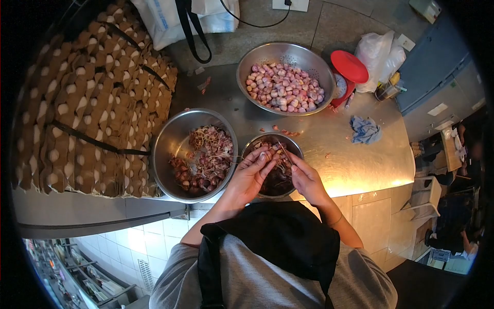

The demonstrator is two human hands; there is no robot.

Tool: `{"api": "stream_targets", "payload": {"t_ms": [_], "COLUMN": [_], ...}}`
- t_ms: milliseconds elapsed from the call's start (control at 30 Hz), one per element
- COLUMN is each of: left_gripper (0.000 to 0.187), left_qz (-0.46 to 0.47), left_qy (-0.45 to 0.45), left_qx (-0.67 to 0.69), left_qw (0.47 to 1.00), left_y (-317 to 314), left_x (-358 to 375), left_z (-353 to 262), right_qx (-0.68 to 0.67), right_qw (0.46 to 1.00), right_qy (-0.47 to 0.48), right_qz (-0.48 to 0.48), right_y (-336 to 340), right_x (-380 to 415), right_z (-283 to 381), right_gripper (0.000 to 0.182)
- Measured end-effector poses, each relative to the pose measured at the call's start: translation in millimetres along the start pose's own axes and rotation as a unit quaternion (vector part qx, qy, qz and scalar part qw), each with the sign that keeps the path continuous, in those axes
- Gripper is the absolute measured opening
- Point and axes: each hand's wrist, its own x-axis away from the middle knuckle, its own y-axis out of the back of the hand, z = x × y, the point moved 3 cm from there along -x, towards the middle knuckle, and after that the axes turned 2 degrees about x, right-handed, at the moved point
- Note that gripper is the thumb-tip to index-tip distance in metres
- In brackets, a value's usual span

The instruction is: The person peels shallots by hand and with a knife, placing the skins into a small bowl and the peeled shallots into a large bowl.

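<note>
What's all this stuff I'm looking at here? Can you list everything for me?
Large bowl: one, steel, far side of counter, full of pinkish peeled shallots.
Middle bowl: one, steel, left, holding purple skins and trimmings.
Small bowl: one, steel, under the hands.
Egg trays: a strapped stack, brown, far left.
Scale: one, red, beside the large bowl.
Cloth: one, blue, on the counter.
Plastic bags: white, behind the scale.
Left hand: over the small bowl, fingers on a shallot.
Right hand: beside it, seemingly holding a thin blade.
</note>
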Motion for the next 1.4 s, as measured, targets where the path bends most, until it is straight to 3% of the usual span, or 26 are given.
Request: {"api": "stream_targets", "payload": {"t_ms": [67,133,300,433,633,767,933,1033,1167,1300,1400], "left_gripper": [0.021,0.020,0.019,0.017,0.017,0.017,0.017,0.016,0.015,0.014,0.013], "left_qz": [0.009,0.017,0.033,0.034,0.031,0.057,0.050,0.050,0.047,0.032,0.033], "left_qy": [-0.001,-0.012,-0.033,-0.048,-0.041,-0.058,-0.051,-0.055,-0.050,-0.046,-0.059], "left_qx": [0.004,0.006,-0.003,-0.003,-0.001,-0.013,0.004,-0.010,-0.033,-0.040,-0.050], "left_qw": [1.000,1.000,0.999,0.998,0.999,0.997,0.997,0.997,0.997,0.998,0.996], "left_y": [-0.4,-0.4,9.3,4.6,5.1,4.3,7.2,10.4,2.4,-2.2,-6.3], "left_x": [-0.4,0.0,-4.6,-2.9,-2.9,-2.0,-4.3,-4.3,-0.2,0.5,1.0], "left_z": [1.3,4.0,13.0,12.2,13.3,11.6,14.1,14.0,10.3,9.5,8.0], "right_qx": [-0.017,0.079,0.214,0.236,0.248,0.126,0.250,0.241,0.084,0.079,0.034], "right_qw": [1.000,0.996,0.959,0.950,0.953,0.986,0.948,0.955,0.994,0.994,0.999], "right_qy": [-0.010,0.029,0.185,0.204,0.174,0.108,0.196,0.175,0.075,0.069,-0.014], "right_qz": [0.023,0.018,0.011,0.005,-0.018,-0.003,0.002,0.004,-0.012,0.009,0.017], "right_y": [-0.9,-7.5,-22.9,-24.4,-14.5,-11.9,-17.2,-15.2,-9.2,-8.7,-9.5], "right_x": [1.9,3.4,3.5,4.6,3.7,3.8,6.3,6.6,4.2,4.2,7.2], "right_z": [-3.1,2.8,15.2,20.7,15.3,7.6,17.5,16.8,4.8,2.7,1.7], "right_gripper": [0.039,0.040,0.044,0.041,0.038,0.038,0.038,0.038,0.038,0.039,0.042]}}
